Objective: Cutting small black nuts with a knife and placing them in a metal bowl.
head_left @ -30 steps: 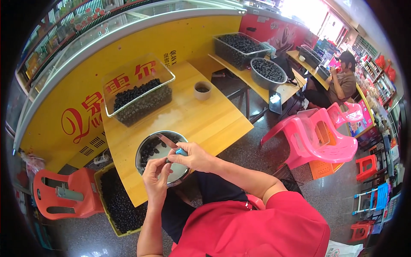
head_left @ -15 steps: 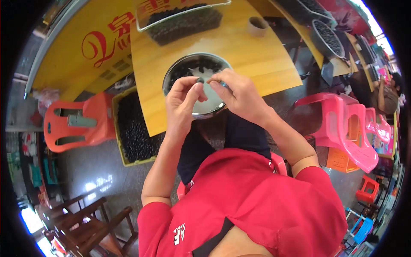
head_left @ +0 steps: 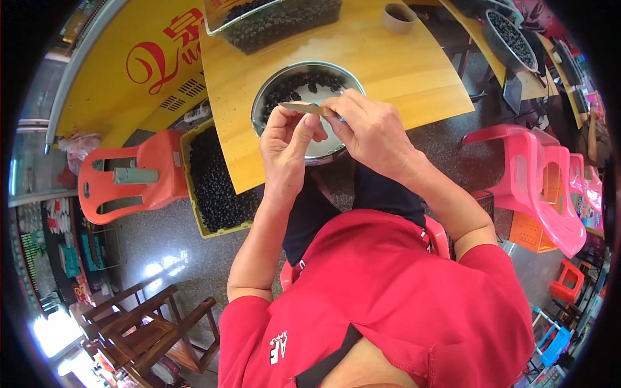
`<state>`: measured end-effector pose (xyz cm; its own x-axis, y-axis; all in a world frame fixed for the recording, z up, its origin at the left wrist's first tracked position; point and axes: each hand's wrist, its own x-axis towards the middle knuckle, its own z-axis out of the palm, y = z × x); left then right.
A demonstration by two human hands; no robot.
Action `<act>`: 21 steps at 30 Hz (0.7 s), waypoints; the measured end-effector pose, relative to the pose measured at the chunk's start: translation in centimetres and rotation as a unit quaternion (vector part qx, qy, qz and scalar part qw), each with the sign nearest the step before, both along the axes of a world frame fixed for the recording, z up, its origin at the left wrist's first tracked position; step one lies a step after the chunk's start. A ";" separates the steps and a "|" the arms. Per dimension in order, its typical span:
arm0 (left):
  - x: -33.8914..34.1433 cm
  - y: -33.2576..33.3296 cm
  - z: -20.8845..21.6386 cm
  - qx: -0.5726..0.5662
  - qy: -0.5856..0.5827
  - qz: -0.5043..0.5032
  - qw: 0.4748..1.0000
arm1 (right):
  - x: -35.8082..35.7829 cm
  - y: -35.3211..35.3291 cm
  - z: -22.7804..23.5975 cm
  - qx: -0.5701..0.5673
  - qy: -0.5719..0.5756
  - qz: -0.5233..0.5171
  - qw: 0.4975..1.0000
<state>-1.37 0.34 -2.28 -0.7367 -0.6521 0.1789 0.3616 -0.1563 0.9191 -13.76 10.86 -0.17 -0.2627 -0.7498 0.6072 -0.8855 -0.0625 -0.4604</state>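
My right hand [head_left: 372, 132] grips a small knife [head_left: 304, 108], its blade lying across toward my left fingertips. My left hand [head_left: 286, 145] is closed in a pinch, fingers curled, on a small dark round piece [head_left: 314, 105] that the blade mostly covers. Both hands are held above the near part of a round metal bowl [head_left: 260, 103]. Inside the bowl, dark pieces [head_left: 297, 84] lie along the far and left sides, beside a pale area. The bowl is at the near edge of a yellow wooden table [head_left: 394, 81].
A clear bin [head_left: 284, 29] of dark pieces and a brown round container [head_left: 398, 18] stand farther back. Left of the table, a yellow crate [head_left: 205, 229] of dark pieces is beside an orange chair [head_left: 129, 200]. Pink chairs [head_left: 517, 168] stand right; a wooden chair [head_left: 149, 323] is lower left.
The knife blade now shows flat across my left fingertips; before, it could not be made out. My right hand has come closer to the left. The whole view has shifted slightly.
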 end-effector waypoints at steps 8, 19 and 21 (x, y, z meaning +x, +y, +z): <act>-0.6 0.7 0.1 0.002 0.027 0.019 0.999 | 0.0 -0.1 0.0 0.004 0.001 -0.011 1.000; 0.1 0.8 0.0 0.058 0.069 0.012 0.996 | -0.2 0.0 0.4 0.007 -0.246 0.043 0.968; 0.0 1.0 -0.1 0.048 0.068 0.023 0.996 | 0.3 0.1 2.0 0.045 -0.307 0.051 0.949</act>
<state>-1.33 1.30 -2.37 -0.6785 -0.7039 0.2101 0.4903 -0.2209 0.8431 -13.46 10.91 1.82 -0.4706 -0.8314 0.2954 -0.4397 -0.0693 -0.8955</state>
